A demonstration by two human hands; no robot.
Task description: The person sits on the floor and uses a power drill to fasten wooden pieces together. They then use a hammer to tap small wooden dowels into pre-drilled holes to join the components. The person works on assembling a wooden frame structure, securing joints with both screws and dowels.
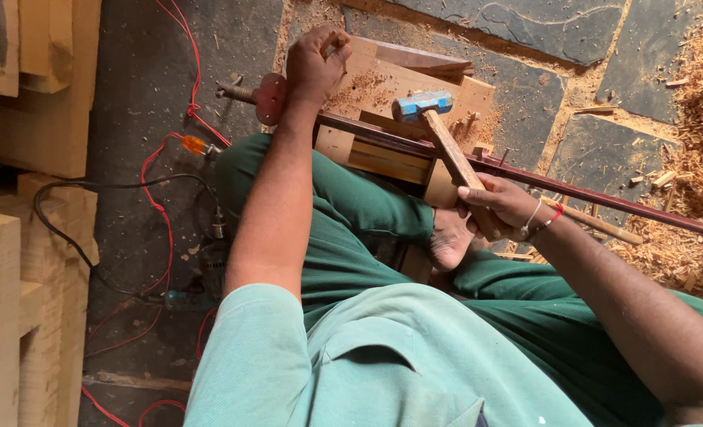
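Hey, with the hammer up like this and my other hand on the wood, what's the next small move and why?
Probably bring the blue-headed hammer down where the left hand pinches something small against the wooden workpiece; the right hand grips its handle, head poised beside that spot.

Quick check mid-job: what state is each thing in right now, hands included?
Left hand: closed on something small, above the wood block.
Right hand: gripping the hammer handle.
Hammer: blue head resting on the block.
Wood block: held in a bar clamp.
Red wire: loose on floor.
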